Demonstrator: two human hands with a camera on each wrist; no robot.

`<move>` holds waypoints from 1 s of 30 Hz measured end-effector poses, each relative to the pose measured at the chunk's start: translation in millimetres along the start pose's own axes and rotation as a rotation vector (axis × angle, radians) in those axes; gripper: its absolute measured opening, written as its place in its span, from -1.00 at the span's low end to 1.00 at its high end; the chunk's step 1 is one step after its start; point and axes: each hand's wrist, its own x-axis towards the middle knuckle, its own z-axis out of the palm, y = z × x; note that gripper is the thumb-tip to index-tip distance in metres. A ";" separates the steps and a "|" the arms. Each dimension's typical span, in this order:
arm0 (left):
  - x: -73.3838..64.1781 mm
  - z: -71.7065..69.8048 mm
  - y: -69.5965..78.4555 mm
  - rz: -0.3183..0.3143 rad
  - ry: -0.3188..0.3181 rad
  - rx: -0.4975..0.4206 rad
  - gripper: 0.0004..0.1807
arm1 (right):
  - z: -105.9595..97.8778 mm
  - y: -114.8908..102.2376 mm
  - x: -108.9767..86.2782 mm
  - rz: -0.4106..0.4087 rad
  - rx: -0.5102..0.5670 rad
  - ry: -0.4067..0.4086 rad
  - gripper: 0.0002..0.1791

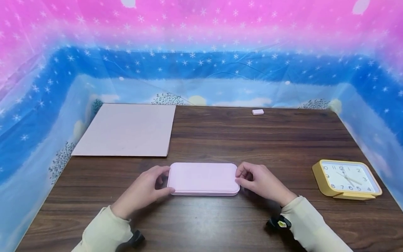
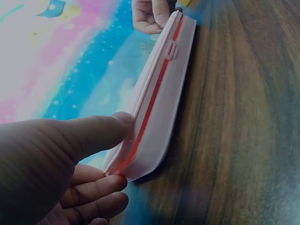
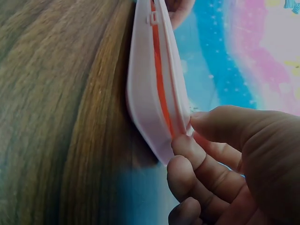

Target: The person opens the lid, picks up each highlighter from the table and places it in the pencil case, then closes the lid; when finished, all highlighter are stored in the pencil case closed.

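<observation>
A pink pencil case (image 1: 203, 177) with rounded corners lies lengthwise before me on the table. Along its front side runs an orange-red strip, with a small pink loop-shaped tab (image 2: 171, 50) on it. My left hand (image 1: 151, 185) holds the left end, thumb at the front corner and fingers round the back. At the opposite end, my right hand (image 1: 261, 182) pinches the edge between thumb and fingers. In the right wrist view, the thumb sits on the lid's rim and a fingertip touches the side beneath it. The lid lies over the lower part, and the inside is hidden.
A flat pale pink board (image 1: 126, 129) lies at the back left of the dark wooden table (image 1: 214, 227). A yellow clock (image 1: 347, 179) stands at the right. Near the back edge is a small pink-and-white eraser (image 1: 257, 112). Patterned cloth (image 1: 201, 66) surrounds the table.
</observation>
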 end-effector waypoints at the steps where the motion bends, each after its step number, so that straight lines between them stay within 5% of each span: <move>1: 0.1 0.6 0.0 0.004 0.006 0.004 -0.37 | -0.2 -0.2 0.3 0.005 -0.004 0.000 -0.89; 19: 1.2 3.2 7.4 -0.046 -0.040 0.004 -0.38 | -1.7 3.4 -1.4 0.032 0.063 -0.025 -0.91; 30: 2.9 0.0 8.9 0.006 -0.080 0.038 -0.41 | 0.7 3.8 -5.3 0.028 0.073 -0.065 -0.91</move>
